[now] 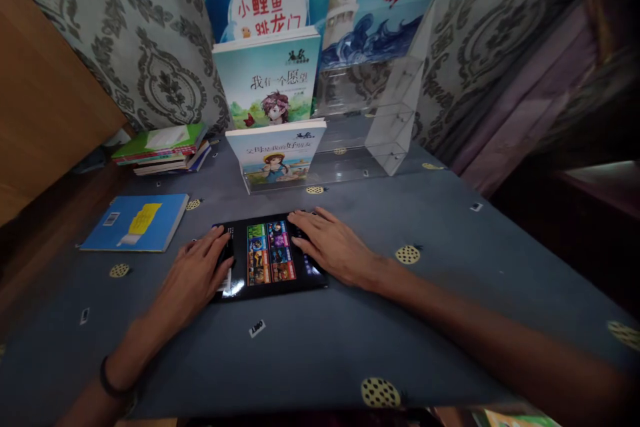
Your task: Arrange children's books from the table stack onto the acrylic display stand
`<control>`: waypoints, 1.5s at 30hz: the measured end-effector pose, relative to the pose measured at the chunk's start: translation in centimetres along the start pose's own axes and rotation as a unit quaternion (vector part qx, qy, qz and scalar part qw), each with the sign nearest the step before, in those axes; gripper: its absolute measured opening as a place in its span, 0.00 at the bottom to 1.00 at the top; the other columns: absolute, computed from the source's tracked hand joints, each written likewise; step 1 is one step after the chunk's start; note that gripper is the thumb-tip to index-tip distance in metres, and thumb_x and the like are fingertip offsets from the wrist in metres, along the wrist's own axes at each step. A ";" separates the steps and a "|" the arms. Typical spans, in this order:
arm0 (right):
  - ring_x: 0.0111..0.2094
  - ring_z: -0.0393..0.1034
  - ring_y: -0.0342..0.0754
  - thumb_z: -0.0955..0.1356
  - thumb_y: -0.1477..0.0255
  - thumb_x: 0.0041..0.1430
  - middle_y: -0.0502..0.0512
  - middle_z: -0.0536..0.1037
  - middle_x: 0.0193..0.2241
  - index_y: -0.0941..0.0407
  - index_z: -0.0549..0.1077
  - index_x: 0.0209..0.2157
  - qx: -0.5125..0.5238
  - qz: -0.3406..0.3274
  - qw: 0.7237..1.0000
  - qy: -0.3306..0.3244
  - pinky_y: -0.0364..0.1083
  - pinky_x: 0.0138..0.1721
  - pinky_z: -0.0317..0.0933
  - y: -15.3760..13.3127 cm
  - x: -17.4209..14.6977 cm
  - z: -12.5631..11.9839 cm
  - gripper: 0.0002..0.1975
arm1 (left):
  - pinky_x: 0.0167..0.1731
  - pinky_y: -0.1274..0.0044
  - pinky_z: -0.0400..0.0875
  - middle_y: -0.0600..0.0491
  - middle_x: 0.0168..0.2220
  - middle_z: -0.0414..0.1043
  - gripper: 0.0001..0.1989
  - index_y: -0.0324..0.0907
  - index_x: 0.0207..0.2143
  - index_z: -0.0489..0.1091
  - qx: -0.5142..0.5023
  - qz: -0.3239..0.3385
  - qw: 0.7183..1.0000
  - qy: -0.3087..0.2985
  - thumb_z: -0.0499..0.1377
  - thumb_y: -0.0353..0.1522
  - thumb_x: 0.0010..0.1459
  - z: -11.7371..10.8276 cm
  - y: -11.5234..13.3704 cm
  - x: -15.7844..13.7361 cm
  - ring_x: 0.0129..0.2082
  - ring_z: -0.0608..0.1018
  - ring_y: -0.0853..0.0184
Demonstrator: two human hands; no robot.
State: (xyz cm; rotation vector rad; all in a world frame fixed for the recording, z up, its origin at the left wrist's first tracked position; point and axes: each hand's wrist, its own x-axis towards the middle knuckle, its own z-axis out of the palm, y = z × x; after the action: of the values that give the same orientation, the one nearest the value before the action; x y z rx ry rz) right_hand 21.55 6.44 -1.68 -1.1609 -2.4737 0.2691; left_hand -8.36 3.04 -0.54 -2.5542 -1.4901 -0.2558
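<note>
A black glossy book (239,267) with small coloured pictures on its cover lies flat on the table in front of me. My left hand (200,263) rests on its left side, fingers stretched over the cover. On the right side my right hand (333,247) lies with fingers extended across the upper corner. Behind the book stands a clear acrylic rack (395,120). Its lower tiers hold a white-and-blue book (277,153) and a green-toned book (270,83), both upright on the left. A large blue picture book (370,20) leans at the back.
A blue book (135,223) with a yellow patch lies at the left. Behind it is a stack of books (165,147), green on top. The grey-blue tablecloth (310,360) carries pineapple prints. Patterned curtain fabric (160,60) hangs behind; a wooden panel (50,93) stands at the far left.
</note>
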 end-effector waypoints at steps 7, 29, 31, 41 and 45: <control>0.61 0.67 0.53 0.54 0.65 0.73 0.58 0.74 0.59 0.53 0.67 0.61 0.104 0.024 0.994 0.023 0.64 0.66 0.52 1.4 -0.2 0.1 0.22 | 0.56 0.52 0.68 0.38 0.62 0.69 0.21 0.38 0.59 0.65 0.012 0.040 0.999 -0.022 0.44 0.36 0.72 -0.6 1.7 0.7 0.60 0.74 0.52; 0.57 0.69 0.51 0.56 0.66 0.72 0.59 0.75 0.57 0.56 0.68 0.59 0.196 0.002 0.980 0.026 0.58 0.60 0.60 2.9 -0.3 -0.2 0.21 | 0.66 0.55 0.56 0.44 0.67 0.61 0.24 0.41 0.66 0.57 -0.034 0.283 0.955 -0.082 0.44 0.39 0.74 -1.1 9.8 4.3 0.68 0.62 0.59; 0.58 0.68 0.52 0.57 0.66 0.72 0.60 0.75 0.57 0.57 0.68 0.59 0.185 0.005 0.982 0.031 0.59 0.61 0.60 2.9 -0.3 -0.1 0.21 | 0.63 0.55 0.61 0.42 0.67 0.61 0.23 0.42 0.66 0.58 -0.013 0.273 0.959 -0.070 0.46 0.39 0.73 -1.1 9.5 3.7 0.67 0.65 0.56; 0.62 0.65 0.54 0.57 0.64 0.72 0.59 0.73 0.60 0.56 0.69 0.59 0.163 0.013 0.986 0.021 0.60 0.66 0.52 2.4 -0.4 -0.1 0.22 | 0.53 0.58 0.74 0.32 0.59 0.69 0.24 0.36 0.65 0.57 0.111 0.247 0.963 0.006 0.52 0.35 0.70 -0.1 6.9 1.2 0.59 0.73 0.45; 0.62 0.64 0.54 0.56 0.59 0.72 0.59 0.74 0.59 0.54 0.71 0.58 0.184 0.004 0.983 0.026 0.60 0.66 0.51 2.2 -0.5 -0.2 0.24 | 0.50 0.59 0.75 0.28 0.54 0.72 0.26 0.30 0.66 0.53 0.169 0.295 0.940 0.034 0.49 0.23 0.66 -0.6 6.9 1.1 0.54 0.78 0.46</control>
State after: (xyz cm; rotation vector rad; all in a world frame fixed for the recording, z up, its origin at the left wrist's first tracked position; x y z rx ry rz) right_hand 23.42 7.45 -2.34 -1.0049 -2.2473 0.6583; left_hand -1.82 0.44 -0.15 -2.5247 -0.6158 0.0012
